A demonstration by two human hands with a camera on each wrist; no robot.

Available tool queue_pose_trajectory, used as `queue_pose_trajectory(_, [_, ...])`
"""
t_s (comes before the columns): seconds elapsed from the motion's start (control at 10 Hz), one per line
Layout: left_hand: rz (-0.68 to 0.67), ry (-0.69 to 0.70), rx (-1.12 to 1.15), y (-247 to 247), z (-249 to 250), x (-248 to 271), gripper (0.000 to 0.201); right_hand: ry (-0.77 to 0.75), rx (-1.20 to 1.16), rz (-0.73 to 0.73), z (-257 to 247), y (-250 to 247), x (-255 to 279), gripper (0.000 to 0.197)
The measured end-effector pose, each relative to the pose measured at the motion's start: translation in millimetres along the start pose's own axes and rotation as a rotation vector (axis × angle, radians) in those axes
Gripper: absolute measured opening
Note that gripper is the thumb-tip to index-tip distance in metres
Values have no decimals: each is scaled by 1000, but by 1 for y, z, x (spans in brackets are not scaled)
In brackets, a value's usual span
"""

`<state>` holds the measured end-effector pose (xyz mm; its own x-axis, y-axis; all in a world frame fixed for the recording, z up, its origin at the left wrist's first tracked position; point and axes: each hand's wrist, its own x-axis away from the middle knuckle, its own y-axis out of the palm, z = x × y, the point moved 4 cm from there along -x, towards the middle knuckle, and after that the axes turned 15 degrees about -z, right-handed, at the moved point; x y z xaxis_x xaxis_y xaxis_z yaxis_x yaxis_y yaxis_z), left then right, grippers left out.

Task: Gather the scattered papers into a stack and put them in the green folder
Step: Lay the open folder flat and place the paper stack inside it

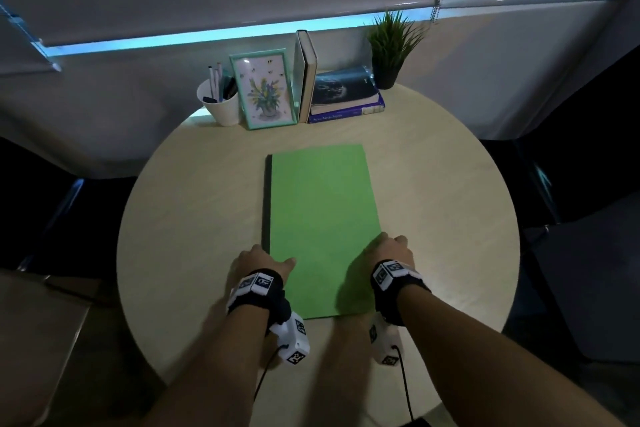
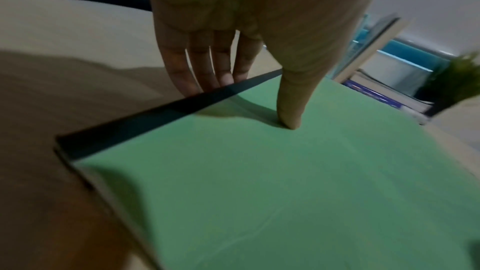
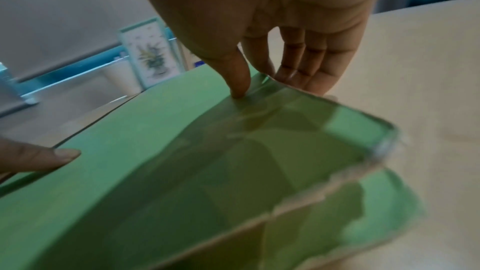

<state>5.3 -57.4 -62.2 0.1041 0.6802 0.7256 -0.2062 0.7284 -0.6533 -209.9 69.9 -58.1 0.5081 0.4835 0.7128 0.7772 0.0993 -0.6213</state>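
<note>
Green folder (image 1: 322, 218) lying shut and flat in the middle of the round table (image 1: 194, 204), dark spine along the left edge. No loose papers anywhere on the wood, so presumably already tucked inside, though nothing of them actually shows.

Left hand (image 1: 258, 262) clamped on the spine side near the bottom: thumb flat on the cover, the other fingers (image 2: 205, 69) running straight down past the dark edge toward the table. Whether those tips hook under the folder, can't tell, hidden behind the spine. Right hand (image 1: 386, 251) mirroring that on the open side: thumb pressed into the cover, remaining fingers (image 3: 303, 63) dropped over the edge. Both hands pinching the folder by its long edges, neither spread wide, neither holding anything else.

Probably gripped like this to square it up or keep the contents from sliding out the open side. Symmetric hold makes sense for shifting or lifting without the cover flapping.

Hard-to-read bits: right wrist view badly smeared, near corner doubled and ghosted, looking like a slightly lifted cover. Left wrist view darkish but sharper.

Far rim clutter: white pen cup (image 1: 220, 104), framed flower picture (image 1: 265, 90), upright book (image 1: 306, 76), stacked books (image 1: 346, 94), small potted plant (image 1: 393, 45). All well apart from the folder.
</note>
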Motion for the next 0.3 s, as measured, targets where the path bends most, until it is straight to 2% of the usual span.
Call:
queue_pose_trajectory(0.1, [26,-30,-28,-9,-23,1,90,-31,83,-25,-23,15,9,26])
queue_pose_trajectory(0.3, [14,-6,-69,-14,-25,8,70,-56,159,-59,-24,9,16,29])
